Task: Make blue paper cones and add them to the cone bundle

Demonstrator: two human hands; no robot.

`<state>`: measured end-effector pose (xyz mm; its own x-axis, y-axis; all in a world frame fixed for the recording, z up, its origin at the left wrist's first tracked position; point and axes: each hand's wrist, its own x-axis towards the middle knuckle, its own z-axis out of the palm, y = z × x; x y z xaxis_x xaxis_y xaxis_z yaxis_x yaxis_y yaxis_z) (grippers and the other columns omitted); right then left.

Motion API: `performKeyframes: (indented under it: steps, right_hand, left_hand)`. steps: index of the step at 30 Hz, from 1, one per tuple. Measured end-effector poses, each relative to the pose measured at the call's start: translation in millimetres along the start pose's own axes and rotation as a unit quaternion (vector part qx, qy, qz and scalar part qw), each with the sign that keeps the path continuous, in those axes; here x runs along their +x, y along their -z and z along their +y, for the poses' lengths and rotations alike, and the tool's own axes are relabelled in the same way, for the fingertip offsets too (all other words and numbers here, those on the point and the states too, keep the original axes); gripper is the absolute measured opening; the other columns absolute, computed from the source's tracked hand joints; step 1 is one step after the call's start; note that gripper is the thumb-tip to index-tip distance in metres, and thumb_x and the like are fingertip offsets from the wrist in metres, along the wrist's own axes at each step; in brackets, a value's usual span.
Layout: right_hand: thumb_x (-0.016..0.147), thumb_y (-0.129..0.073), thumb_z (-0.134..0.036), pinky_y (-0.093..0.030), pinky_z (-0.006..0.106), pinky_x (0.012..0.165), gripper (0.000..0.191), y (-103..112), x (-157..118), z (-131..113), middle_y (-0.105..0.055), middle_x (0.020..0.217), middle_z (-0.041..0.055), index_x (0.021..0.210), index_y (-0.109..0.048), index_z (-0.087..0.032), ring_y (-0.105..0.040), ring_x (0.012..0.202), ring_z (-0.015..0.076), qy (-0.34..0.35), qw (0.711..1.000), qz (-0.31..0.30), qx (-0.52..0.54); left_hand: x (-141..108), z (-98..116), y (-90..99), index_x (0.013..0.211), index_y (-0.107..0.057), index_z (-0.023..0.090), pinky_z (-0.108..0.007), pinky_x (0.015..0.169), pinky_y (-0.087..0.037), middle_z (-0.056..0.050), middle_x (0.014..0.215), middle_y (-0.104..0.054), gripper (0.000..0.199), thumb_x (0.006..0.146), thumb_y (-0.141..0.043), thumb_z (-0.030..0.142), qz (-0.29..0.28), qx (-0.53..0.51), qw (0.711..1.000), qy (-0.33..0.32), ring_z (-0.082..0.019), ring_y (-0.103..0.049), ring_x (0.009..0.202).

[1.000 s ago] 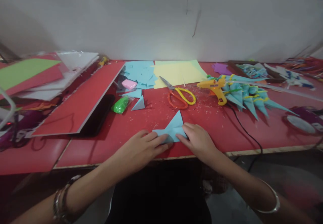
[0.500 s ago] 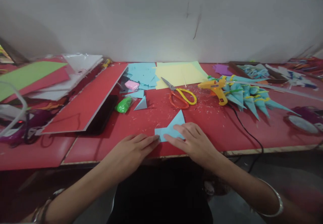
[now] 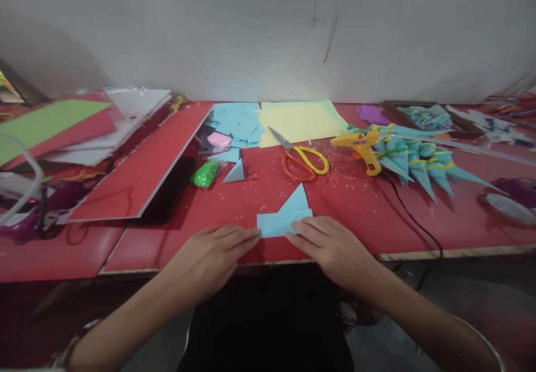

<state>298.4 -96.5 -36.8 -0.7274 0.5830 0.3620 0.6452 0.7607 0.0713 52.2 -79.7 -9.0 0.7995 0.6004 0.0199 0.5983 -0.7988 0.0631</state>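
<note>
A light blue sheet of paper [image 3: 281, 222] lies on the red tabletop at the near edge, folded into a flat strip with a triangular point rising above it. At the lower left corner of the paper, my left hand [image 3: 221, 249] has its fingertips pressed together on the edge. My right hand [image 3: 326, 243] pinches the right end, fingers on top and covering that corner. A small folded blue paper triangle [image 3: 235, 172] stands just beyond my left hand. Scissors [image 3: 299, 157] with red and yellow handles rest beyond the paper.
A yellow glue gun [image 3: 362, 147] lies on the right, its cord [image 3: 408, 210] trailing over the edge, beside blue paper cones [image 3: 414, 162]. Cut blue papers [image 3: 237, 120] and yellow sheets [image 3: 299, 120] lie at the back. A red board [image 3: 146, 162] leans on the left, near a green packet [image 3: 205, 173].
My right hand has slid right and down, from over the middle of the paper to its right end, uncovering the folded strip. My left hand has stayed at the left corner.
</note>
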Motion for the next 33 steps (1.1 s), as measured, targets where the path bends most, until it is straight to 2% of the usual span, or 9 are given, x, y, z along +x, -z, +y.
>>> performKeyframes:
  steps: [5, 10, 15, 19, 21, 23, 26, 28, 33]
  right_hand:
    - [0.080, -0.036, -0.007, -0.042, 0.035, 0.083, 0.033, 3, -18, 0, -0.058, 0.109, 0.0073, 0.103, -0.059, -0.015, -0.046, 0.104, 0.0217, -0.059, 0.998, 0.020, -0.018]
    - [0.078, -0.035, -0.003, -0.044, 0.036, 0.082, 0.039, 7, -29, 1, -0.059, 0.108, 0.0066, 0.103, -0.060, -0.018, -0.048, 0.103, 0.0207, -0.113, 0.993, 0.017, -0.023]
    - [0.077, -0.040, -0.008, -0.046, 0.036, 0.081, 0.033, 11, -36, 9, -0.058, 0.109, 0.0081, 0.099, -0.062, -0.017, -0.051, 0.100, 0.0213, -0.140, 0.990, 0.012, -0.017]
    - [0.076, -0.041, -0.011, -0.046, 0.038, 0.080, 0.026, 16, -28, 17, -0.058, 0.106, 0.0089, 0.089, -0.063, -0.018, -0.053, 0.095, 0.0217, -0.169, 0.985, 0.015, 0.031]
    - [0.078, -0.041, -0.014, -0.045, 0.036, 0.081, 0.025, 16, -17, 19, -0.057, 0.105, 0.0092, 0.095, -0.059, -0.018, -0.052, 0.096, 0.0205, -0.192, 0.977, 0.022, 0.092]
    - [0.078, -0.045, -0.020, -0.043, 0.037, 0.085, 0.032, 14, -5, 19, -0.054, 0.110, 0.0099, 0.110, -0.051, -0.018, -0.049, 0.102, 0.0208, -0.202, 0.967, 0.021, 0.155]
    - [0.076, -0.052, -0.029, -0.039, 0.040, 0.090, 0.048, 9, 12, 19, -0.050, 0.117, 0.0106, 0.121, -0.041, -0.018, -0.045, 0.109, 0.0231, -0.178, 0.962, -0.029, 0.203]
    - [0.075, -0.054, -0.028, -0.036, 0.041, 0.092, 0.051, 7, 20, 20, -0.050, 0.118, 0.0113, 0.122, -0.040, -0.018, -0.044, 0.110, 0.0239, -0.171, 0.960, -0.068, 0.210]
    - [0.076, -0.048, -0.014, -0.018, 0.050, 0.098, 0.042, 16, 28, 24, -0.054, 0.113, 0.0083, 0.118, -0.044, -0.021, -0.045, 0.108, 0.0216, -0.163, 0.950, -0.132, 0.231]
  left_hand:
    - [-3, 5, -3.5, 0.113, -0.053, 0.019, -0.030, 0.085, -0.044, -0.003, 0.110, -0.060, 0.044, 0.072, -0.041, 0.007, 0.018, 0.005, 0.999, 0.028, -0.017, -0.055, 0.096]
    - [-5, 6, -5.7, 0.117, -0.050, 0.020, -0.031, 0.086, -0.044, -0.002, 0.113, -0.058, 0.048, 0.072, -0.039, 0.007, 0.019, -0.011, 0.998, 0.052, -0.016, -0.054, 0.098]
    - [-5, 6, -5.2, 0.117, -0.049, 0.020, -0.032, 0.087, -0.044, -0.003, 0.113, -0.058, 0.049, 0.071, -0.039, 0.007, 0.017, -0.029, 0.998, 0.056, -0.017, -0.053, 0.099]
    - [-5, 7, -6.8, 0.117, -0.050, 0.021, -0.032, 0.088, -0.043, -0.003, 0.112, -0.058, 0.048, 0.073, -0.039, 0.008, 0.028, -0.031, 0.997, 0.067, -0.017, -0.051, 0.100]
    - [-5, 9, -7.7, 0.117, -0.050, 0.021, -0.032, 0.087, -0.043, -0.003, 0.113, -0.058, 0.046, 0.074, -0.039, 0.008, 0.026, -0.028, 0.997, 0.068, -0.017, -0.051, 0.100]
    - [-4, 10, -7.6, 0.117, -0.050, 0.021, -0.032, 0.086, -0.043, -0.003, 0.113, -0.057, 0.045, 0.075, -0.038, 0.008, 0.018, -0.023, 0.997, 0.069, -0.017, -0.051, 0.099]
    - [-3, 10, -4.3, 0.116, -0.050, 0.021, -0.032, 0.084, -0.044, -0.003, 0.111, -0.058, 0.043, 0.076, -0.038, 0.009, 0.002, -0.017, 0.997, 0.072, -0.017, -0.053, 0.097]
    - [-1, 8, 0.2, 0.115, -0.050, 0.022, -0.032, 0.083, -0.044, -0.003, 0.110, -0.058, 0.041, 0.077, -0.040, 0.012, -0.001, -0.014, 0.997, 0.075, -0.017, -0.053, 0.096]
    - [8, 5, 17.0, 0.118, -0.045, 0.019, -0.034, 0.089, -0.039, -0.006, 0.116, -0.053, 0.038, 0.080, -0.044, 0.024, 0.069, -0.024, 0.994, 0.082, -0.019, -0.046, 0.107]
